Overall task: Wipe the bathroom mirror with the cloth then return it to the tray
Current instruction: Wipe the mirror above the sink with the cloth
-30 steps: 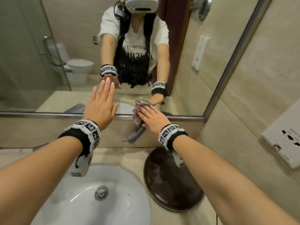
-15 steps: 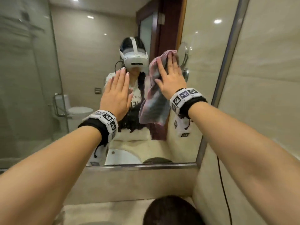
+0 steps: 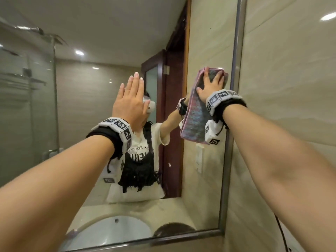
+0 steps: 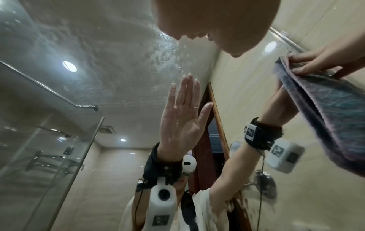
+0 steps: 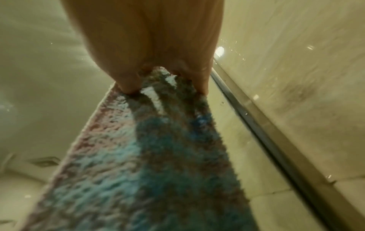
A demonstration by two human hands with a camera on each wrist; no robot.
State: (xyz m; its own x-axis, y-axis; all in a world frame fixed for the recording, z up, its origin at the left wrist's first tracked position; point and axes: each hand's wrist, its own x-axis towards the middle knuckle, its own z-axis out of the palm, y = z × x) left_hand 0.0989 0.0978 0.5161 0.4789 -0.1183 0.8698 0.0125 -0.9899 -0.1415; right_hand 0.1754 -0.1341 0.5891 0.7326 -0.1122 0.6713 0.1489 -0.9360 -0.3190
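The mirror (image 3: 87, 110) fills the wall ahead, and its metal frame (image 3: 234, 51) runs down the right. My right hand (image 3: 211, 86) presses a pink-and-blue cloth (image 3: 195, 117) flat against the glass, high up beside that frame. Its fingers are spread straight on the cloth's top part and the rest hangs below. The right wrist view shows the fingertips (image 5: 128, 84) on the cloth (image 5: 138, 156) next to the frame (image 5: 256, 117). My left hand (image 3: 130, 100) is raised flat with straight fingers close to the glass, holding nothing. I cannot tell whether it touches the glass. The dark round tray (image 3: 173, 229) shows only as a reflection at the mirror's bottom.
A beige tiled side wall (image 3: 291, 88) meets the mirror frame on the right, with a black cable (image 3: 281, 233) hanging low on it. The white sink (image 3: 112, 231) appears reflected at the bottom. A glass shower screen (image 3: 27, 106) is reflected on the left.
My right hand has slid the cloth up and to the right, from the middle of the glass to beside the frame. The left hand rose too, and my view tilted upward.
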